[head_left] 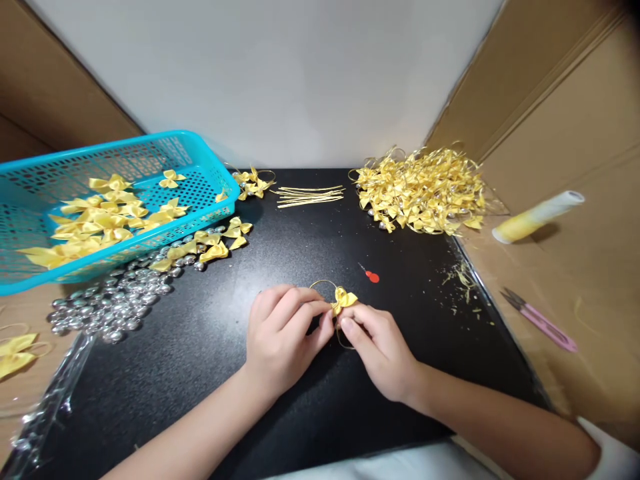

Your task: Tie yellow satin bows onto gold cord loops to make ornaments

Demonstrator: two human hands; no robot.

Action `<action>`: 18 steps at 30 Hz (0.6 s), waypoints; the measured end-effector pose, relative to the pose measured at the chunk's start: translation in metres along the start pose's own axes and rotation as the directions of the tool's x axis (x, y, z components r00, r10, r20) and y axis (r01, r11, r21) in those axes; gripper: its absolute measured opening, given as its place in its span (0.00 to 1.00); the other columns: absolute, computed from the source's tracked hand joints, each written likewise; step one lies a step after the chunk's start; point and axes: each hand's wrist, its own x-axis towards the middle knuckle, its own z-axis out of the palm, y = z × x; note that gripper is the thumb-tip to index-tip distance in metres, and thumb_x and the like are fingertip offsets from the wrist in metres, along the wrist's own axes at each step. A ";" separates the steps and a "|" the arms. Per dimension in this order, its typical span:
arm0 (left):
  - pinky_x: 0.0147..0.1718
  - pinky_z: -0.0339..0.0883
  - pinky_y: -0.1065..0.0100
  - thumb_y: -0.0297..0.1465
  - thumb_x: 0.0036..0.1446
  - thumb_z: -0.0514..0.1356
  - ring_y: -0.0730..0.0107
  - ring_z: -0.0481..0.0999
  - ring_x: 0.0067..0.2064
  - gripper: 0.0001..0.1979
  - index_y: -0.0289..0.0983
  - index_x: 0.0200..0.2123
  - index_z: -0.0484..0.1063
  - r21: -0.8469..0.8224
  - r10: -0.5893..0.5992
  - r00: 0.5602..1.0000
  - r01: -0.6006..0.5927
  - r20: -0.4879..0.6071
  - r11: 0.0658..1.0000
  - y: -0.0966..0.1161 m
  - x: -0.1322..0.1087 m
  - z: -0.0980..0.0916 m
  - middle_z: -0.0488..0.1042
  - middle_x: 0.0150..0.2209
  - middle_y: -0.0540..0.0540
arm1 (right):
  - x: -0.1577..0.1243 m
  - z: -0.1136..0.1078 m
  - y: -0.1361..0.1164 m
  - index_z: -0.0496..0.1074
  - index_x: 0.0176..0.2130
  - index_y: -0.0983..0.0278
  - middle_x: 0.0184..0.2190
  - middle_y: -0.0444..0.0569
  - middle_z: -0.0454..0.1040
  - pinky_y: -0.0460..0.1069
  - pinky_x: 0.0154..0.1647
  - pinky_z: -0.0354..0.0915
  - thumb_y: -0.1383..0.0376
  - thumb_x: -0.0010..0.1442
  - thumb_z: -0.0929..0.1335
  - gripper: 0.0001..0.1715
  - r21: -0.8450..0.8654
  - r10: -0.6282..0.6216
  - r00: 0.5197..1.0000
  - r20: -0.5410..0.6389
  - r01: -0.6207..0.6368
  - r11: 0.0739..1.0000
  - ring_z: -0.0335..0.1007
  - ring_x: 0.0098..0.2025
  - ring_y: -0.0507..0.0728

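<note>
Over the middle of the black board, my left hand (289, 330) and my right hand (383, 343) meet around a yellow ribbon bow (343, 300). Both hands are closed in a pinch, the left at the bow's left side and the right just below it. Thin gold cord (324, 283) loops out above the left fingertips, and more of it curves below the bow. Exactly where the fingertips grip the cord is hidden. A red needle threader (373, 276) lies flat beyond my right hand.
A blue basket (203, 160) of yellow bows stands at left, with silver beads (115, 297) before it. Gold cord pieces (310, 195) lie at the back. A pile of corded bows (420, 190) sits back right, near a yellow-white tube (537, 217) and pink thread snips (543, 321).
</note>
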 end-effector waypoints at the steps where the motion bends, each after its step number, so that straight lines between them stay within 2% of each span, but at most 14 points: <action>1: 0.37 0.64 0.66 0.24 0.55 0.64 0.68 0.71 0.33 0.05 0.39 0.31 0.72 0.001 0.000 1.000 0.000 0.001 1.000 0.000 0.001 0.000 0.78 0.29 0.50 | 0.000 0.000 0.000 0.68 0.31 0.63 0.23 0.41 0.68 0.46 0.31 0.57 0.63 0.67 0.60 0.14 0.001 0.000 1.000 0.002 0.000 1.000 0.62 0.26 0.50; 7: 0.37 0.64 0.66 0.25 0.55 0.64 0.68 0.71 0.34 0.05 0.39 0.31 0.72 -0.009 -0.010 1.000 0.010 0.022 1.000 0.001 0.000 0.001 0.78 0.29 0.50 | 0.001 0.004 -0.001 0.64 0.25 0.63 0.19 0.39 0.60 0.46 0.29 0.55 0.65 0.66 0.61 0.18 -0.042 0.005 1.000 -0.012 -0.006 0.999 0.56 0.23 0.48; 13: 0.38 0.63 0.66 0.24 0.56 0.64 0.68 0.72 0.35 0.06 0.40 0.35 0.71 -0.044 0.036 0.999 -0.034 0.039 0.998 0.004 -0.002 0.001 0.78 0.32 0.49 | 0.001 0.006 0.001 0.69 0.26 0.64 0.21 0.42 0.67 0.46 0.28 0.57 0.64 0.65 0.61 0.17 0.041 0.057 0.997 -0.044 -0.055 0.998 0.59 0.23 0.49; 14: 0.39 0.64 0.65 0.24 0.55 0.64 0.67 0.72 0.37 0.07 0.40 0.36 0.71 -0.054 0.002 0.999 0.000 0.033 0.999 0.004 -0.003 0.000 0.77 0.35 0.48 | 0.001 0.006 0.001 0.69 0.27 0.64 0.22 0.43 0.69 0.46 0.28 0.58 0.64 0.65 0.61 0.16 0.045 0.053 0.997 -0.059 -0.050 0.998 0.60 0.24 0.50; 16: 0.42 0.65 0.63 0.26 0.54 0.63 0.63 0.71 0.43 0.09 0.39 0.39 0.69 -0.111 -0.156 0.988 0.155 -0.006 0.982 0.004 -0.004 0.000 0.73 0.41 0.44 | 0.002 0.005 0.002 0.71 0.28 0.64 0.23 0.44 0.70 0.46 0.29 0.59 0.64 0.65 0.62 0.15 0.028 0.037 0.995 -0.090 -0.034 0.999 0.62 0.24 0.50; 18: 0.40 0.67 0.62 0.29 0.54 0.62 0.62 0.71 0.44 0.12 0.38 0.42 0.65 -0.247 -0.382 0.924 0.370 0.000 0.896 0.003 -0.006 0.000 0.69 0.43 0.42 | 0.002 0.004 0.002 0.71 0.29 0.64 0.22 0.44 0.69 0.46 0.29 0.59 0.65 0.65 0.62 0.14 -0.010 0.016 0.994 -0.104 -0.017 1.000 0.62 0.24 0.51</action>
